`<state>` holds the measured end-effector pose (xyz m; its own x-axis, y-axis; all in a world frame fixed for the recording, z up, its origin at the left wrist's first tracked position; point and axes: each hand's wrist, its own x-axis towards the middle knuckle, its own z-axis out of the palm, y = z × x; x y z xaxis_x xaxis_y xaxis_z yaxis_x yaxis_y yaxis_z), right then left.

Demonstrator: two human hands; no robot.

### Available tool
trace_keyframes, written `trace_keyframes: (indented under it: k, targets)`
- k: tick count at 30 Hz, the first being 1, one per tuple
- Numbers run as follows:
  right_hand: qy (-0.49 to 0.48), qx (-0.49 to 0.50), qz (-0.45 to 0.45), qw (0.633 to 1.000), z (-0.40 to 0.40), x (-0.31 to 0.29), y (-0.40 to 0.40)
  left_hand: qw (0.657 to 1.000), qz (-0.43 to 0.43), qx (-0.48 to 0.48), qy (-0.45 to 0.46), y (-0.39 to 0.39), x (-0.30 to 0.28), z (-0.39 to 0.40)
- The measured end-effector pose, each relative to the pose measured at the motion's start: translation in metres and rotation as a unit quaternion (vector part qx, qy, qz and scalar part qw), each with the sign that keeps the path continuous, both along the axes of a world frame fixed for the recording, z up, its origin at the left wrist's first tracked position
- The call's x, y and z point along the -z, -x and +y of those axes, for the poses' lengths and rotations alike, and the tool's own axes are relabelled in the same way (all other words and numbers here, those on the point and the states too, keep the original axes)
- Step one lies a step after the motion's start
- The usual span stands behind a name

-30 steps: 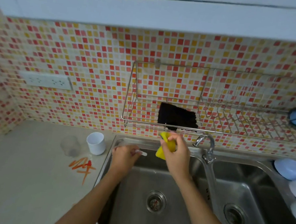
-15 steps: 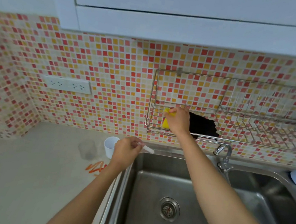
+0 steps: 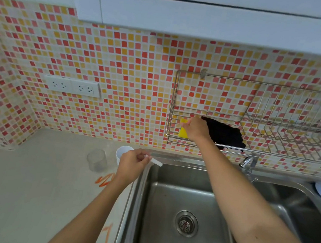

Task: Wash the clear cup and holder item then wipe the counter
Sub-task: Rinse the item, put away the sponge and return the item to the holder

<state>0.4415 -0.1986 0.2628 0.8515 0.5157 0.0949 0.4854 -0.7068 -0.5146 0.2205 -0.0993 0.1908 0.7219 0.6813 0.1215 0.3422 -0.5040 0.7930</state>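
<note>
Since a second ago the right hand (image 3: 195, 128) has risen from above the sink (image 3: 187, 193) to the wall rack (image 3: 173, 111), its curled fingers holding the yellow sponge (image 3: 183, 131) beside a black cloth (image 3: 225, 133). The left hand (image 3: 131, 164) pinches a small white stick (image 3: 156, 162) over the sink edge. The clear cup (image 3: 96, 160) and white holder (image 3: 123, 153) stand on the table (image 3: 20, 185), near orange scraps (image 3: 105, 181). Set carelessly, the sponge could slip through the wires; the stick might drop toward the drain (image 3: 186, 224).
</note>
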Motion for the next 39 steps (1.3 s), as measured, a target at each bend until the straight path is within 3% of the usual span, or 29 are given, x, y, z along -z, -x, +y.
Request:
trace_keyframes:
  k: [7, 11, 13, 17, 24, 28, 31, 39]
  targets:
    - [0.038, 0.008, -0.169, 0.985, -0.018, 0.009, 0.038, 1.000, -0.012, 0.003, -0.009, 0.005, 0.004, 0.009]
    - [-0.048, 0.010, -0.266, 0.963, -0.034, 0.043, 0.068, 1.000, -0.025, 0.001, 0.001, 0.014, 0.007, 0.016]
    - [-0.090, 0.007, -0.271, 0.958, -0.038, 0.069, 0.086, 1.000, -0.030, 0.001, 0.003, 0.019, 0.009, 0.022]
    - [-0.162, -0.034, -0.200, 0.966, -0.033, 0.118, 0.126, 0.999, -0.031, -0.038, 0.005, 0.030, 0.019, 0.045]
    - [-0.086, -0.090, -0.029, 0.992, 0.026, 0.172, 0.148, 0.992, -0.044, -0.118, 0.014, 0.038, 0.022, 0.114]
    - [-0.060, -0.107, 0.073, 0.990, 0.075, 0.182, 0.147, 0.996, 0.007, -0.093, -0.003, 0.028, 0.034, 0.136]
    - [-0.096, -0.091, 0.146, 0.980, 0.110, 0.187, 0.145, 0.997, 0.050, -0.063, -0.016, 0.018, 0.046, 0.146]
    - [-0.083, -0.096, 0.211, 0.969, 0.154, 0.213, 0.127, 0.986, 0.137, 0.022, -0.098, -0.010, 0.075, 0.162]
